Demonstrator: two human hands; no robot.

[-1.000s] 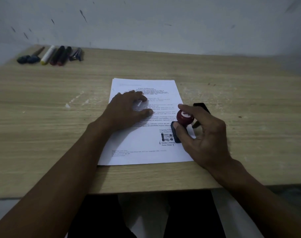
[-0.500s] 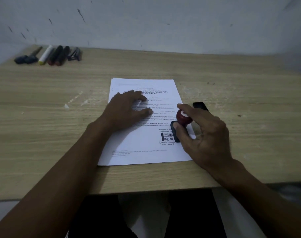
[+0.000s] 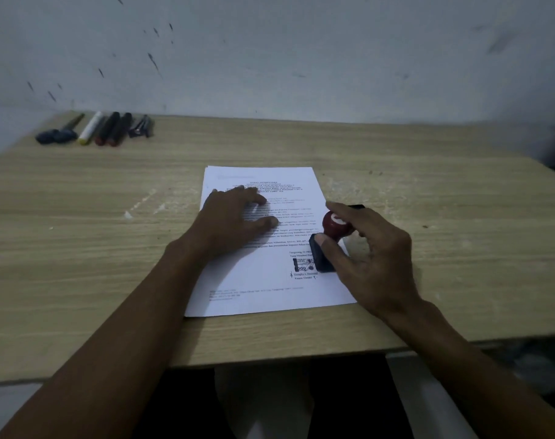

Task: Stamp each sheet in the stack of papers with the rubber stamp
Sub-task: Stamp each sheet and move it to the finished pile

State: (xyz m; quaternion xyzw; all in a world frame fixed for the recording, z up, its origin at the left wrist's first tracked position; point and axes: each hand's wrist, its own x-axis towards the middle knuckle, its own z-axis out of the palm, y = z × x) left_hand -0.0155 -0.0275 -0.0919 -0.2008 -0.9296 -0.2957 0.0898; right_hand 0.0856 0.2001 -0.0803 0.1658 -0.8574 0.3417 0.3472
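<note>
A stack of white printed papers (image 3: 263,289) lies in the middle of the wooden table (image 3: 79,248). My left hand (image 3: 235,220) rests flat on the top sheet's text, fingers spread. My right hand (image 3: 368,255) grips the rubber stamp (image 3: 328,239), which has a red knob handle and a dark rectangular base. The stamp's base sits on the sheet's lower right, beside dark printed marks (image 3: 303,266) near the signature lines. A small black object (image 3: 357,206), partly hidden behind my right fingers, lies just past the paper's right edge.
Several markers and pens (image 3: 101,129) lie in a row at the table's far left corner, against the white wall (image 3: 301,58). The table's front edge (image 3: 269,356) runs just below the papers.
My right hand has shifted only slightly while holding the stamp on the sheet. My left hand stays flat on the paper.
</note>
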